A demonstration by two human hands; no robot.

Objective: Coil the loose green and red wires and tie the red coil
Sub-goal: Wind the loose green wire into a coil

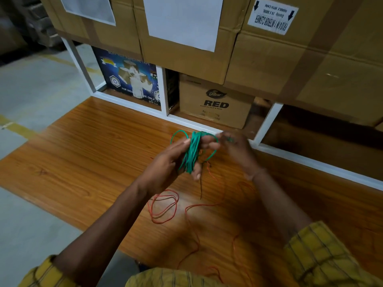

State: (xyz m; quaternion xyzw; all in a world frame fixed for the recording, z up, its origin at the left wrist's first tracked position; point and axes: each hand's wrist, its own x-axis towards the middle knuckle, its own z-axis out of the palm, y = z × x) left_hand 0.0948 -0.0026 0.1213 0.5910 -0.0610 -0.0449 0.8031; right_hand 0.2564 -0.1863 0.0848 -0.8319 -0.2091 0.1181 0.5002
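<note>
Left hand (165,168), at the frame's centre, is gripping a green coil (191,154), fingers curled round the bundled strands. Right hand (232,148), just right of it, is pinching a green loop arcing off the coil's top, though blur is hiding the fingertips. Red wire (163,206) is lying loose on the wooden worktop (83,154) below the hands, looping at lower centre and trailing toward the person's yellow checked shirt (323,253). Cardboard boxes (215,104) are sitting on white shelving across the upper frame.
</note>
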